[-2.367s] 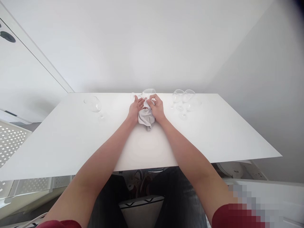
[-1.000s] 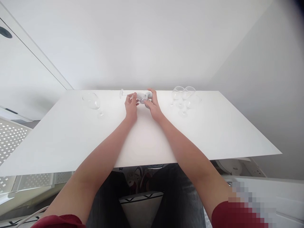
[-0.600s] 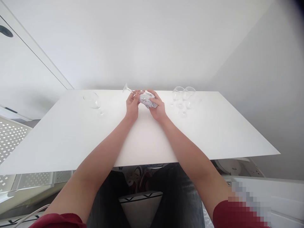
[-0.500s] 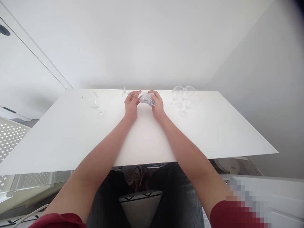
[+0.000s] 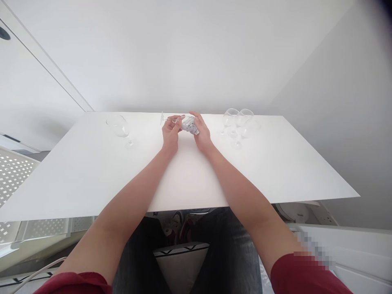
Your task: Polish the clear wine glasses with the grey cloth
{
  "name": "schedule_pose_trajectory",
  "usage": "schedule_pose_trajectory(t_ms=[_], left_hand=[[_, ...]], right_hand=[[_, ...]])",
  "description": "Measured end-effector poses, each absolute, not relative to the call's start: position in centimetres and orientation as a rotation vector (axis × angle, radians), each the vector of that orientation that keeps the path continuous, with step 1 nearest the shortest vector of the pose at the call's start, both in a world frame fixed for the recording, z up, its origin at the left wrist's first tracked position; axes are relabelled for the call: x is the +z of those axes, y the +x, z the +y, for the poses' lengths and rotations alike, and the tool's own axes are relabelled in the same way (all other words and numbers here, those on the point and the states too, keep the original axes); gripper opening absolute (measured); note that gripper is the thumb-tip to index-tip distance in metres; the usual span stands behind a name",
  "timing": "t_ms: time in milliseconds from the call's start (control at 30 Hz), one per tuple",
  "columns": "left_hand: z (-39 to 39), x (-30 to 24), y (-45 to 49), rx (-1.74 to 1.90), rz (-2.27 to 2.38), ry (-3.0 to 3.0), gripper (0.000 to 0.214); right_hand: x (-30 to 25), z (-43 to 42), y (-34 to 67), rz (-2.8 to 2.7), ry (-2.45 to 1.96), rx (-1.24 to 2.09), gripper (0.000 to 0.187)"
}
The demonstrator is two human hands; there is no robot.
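Observation:
A clear wine glass (image 5: 185,123) lies sideways in the air between my hands, over the far middle of the table, with its foot to the left. My left hand (image 5: 170,134) is closed around it near the stem. Inside the bowl is a crumpled grey-white cloth (image 5: 192,127). My right hand (image 5: 203,133) cups the rim end at the right and presses on the cloth; its upper fingers are stretched along the far side of the bowl, and the fingertips are partly hidden.
Another wine glass (image 5: 119,125) stands to the left on the white table (image 5: 190,175). Several more wine glasses (image 5: 232,118) stand close together at the right. Behind the table rises a white wall (image 5: 183,53). A perforated white rack (image 5: 15,171) is at the far left.
My right fingers have lifted and straightened a little along the bowl. The cloth sits slightly differently inside the glass. My left hand stays on the stem end.

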State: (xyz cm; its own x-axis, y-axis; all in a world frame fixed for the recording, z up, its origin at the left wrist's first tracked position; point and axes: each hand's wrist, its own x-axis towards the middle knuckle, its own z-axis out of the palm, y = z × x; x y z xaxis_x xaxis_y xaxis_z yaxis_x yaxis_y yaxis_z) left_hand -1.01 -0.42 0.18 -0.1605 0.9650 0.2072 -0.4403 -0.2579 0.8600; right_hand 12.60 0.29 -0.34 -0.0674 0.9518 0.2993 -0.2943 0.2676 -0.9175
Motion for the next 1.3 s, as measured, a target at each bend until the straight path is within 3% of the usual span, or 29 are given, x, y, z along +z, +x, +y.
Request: schedule_pose_trajectory(t_ms=[367,567,700,800,1033,1300], left_hand=[[-0.1,0.1,-1.3,1.636,0.968,0.83,0.042],[0.4,-0.5,-1.3,1.639,0.919,0.797,0.045],[0.6,-0.5,-1.4,1.623,0.923,0.736,0.046],[0.4,-0.3,-1.4,1.595,0.975,0.751,0.045],[0.0,-0.1,-1.3,1.59,1.015,0.782,0.045],[0.3,-0.4,-1.2,1.594,1.011,0.764,0.046]], right_hand=[[-0.3,-0.5,11.6,-1.556,-0.833,0.745,0.058],[-0.1,-0.5,11.6,-1.427,-0.73,0.995,0.06],[-0.6,0.7,12.1,-1.29,-0.638,1.227,0.049],[-0.7,1.1,12.4,-1.333,-0.732,1.148,0.041],[-0.2,0.2,12.1,-1.503,-0.875,0.72,0.052],[-0.8,1.1,12.9,-1.275,-0.715,1.139,0.06]])
